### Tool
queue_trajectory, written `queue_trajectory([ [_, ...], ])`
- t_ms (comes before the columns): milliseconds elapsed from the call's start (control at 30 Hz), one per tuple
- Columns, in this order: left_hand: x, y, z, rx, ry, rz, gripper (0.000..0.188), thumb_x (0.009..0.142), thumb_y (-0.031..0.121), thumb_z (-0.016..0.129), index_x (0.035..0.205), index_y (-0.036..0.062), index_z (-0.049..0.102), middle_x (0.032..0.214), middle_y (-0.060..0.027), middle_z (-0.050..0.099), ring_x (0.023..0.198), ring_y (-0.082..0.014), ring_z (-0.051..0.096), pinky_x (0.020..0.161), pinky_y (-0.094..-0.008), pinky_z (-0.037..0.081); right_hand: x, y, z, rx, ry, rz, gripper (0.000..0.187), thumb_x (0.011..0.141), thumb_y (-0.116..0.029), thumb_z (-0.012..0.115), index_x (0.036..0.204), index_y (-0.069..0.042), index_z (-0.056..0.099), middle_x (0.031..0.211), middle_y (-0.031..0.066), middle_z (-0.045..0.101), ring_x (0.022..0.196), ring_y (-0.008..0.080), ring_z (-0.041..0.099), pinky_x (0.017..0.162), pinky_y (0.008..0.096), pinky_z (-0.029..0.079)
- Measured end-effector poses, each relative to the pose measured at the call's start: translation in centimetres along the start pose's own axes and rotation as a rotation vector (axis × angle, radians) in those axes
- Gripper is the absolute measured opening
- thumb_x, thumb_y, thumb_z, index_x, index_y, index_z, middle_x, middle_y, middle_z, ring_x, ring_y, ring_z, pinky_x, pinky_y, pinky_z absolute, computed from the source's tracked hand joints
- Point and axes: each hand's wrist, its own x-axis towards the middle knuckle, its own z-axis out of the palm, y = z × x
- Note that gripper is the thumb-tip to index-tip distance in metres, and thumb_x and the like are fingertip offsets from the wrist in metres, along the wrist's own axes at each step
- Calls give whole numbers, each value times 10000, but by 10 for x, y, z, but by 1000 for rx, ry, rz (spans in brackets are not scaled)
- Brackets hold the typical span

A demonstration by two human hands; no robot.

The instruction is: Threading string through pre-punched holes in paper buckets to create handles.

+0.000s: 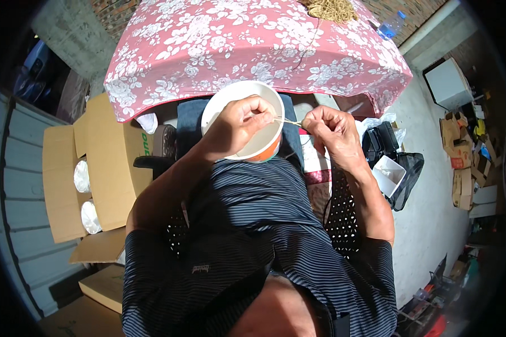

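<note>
Hd cam, close, facing dn.

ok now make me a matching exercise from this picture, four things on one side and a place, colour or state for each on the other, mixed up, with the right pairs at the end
Column one
1. cord
2. bucket
3. bottle
4. tablecloth

Column two
A. pink with white flowers
B. partly hidden behind the left hand, with orange on its outside
C. stretched from the left hand to the right hand
D. see-through and bluish, near the top right of the view

Right pairs: 1-C, 2-B, 3-D, 4-A
</note>
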Motion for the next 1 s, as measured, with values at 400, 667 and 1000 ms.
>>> queue_trajectory([
  [400, 12, 44, 34, 428, -5, 282, 273, 788, 62, 841, 1034, 15, 732, 956, -105, 713, 939, -229, 703, 839, -343, 551, -17, -27, -5, 176, -70, 85, 140, 957, -129, 669, 903, -4, 703, 683, -22, 622, 508, 30, 497, 464, 219, 378],
  [667, 27, 50, 37, 309, -117, 339, 162, 813, 107, 795, 892, -2, 705, 878, -114, 715, 789, -269, 703, 700, -356, 545, -28, -42, -16, -46, -26, -1, 142, 984, -121, 710, 970, 20, 716, 730, -33, 612, 595, 25, 511, 529, 217, 407],
  [1000, 25, 45, 25, 445, -312, 524, 72, 875, 83, 750, 899, 25, 715, 1037, -94, 701, 969, -276, 691, 794, -382, 539, -50, -87, -56, -230, -249, -236, 93, 957, -55, 703, 914, 16, 747, 730, 34, 701, 615, 72, 588, 557, 266, 448],
])
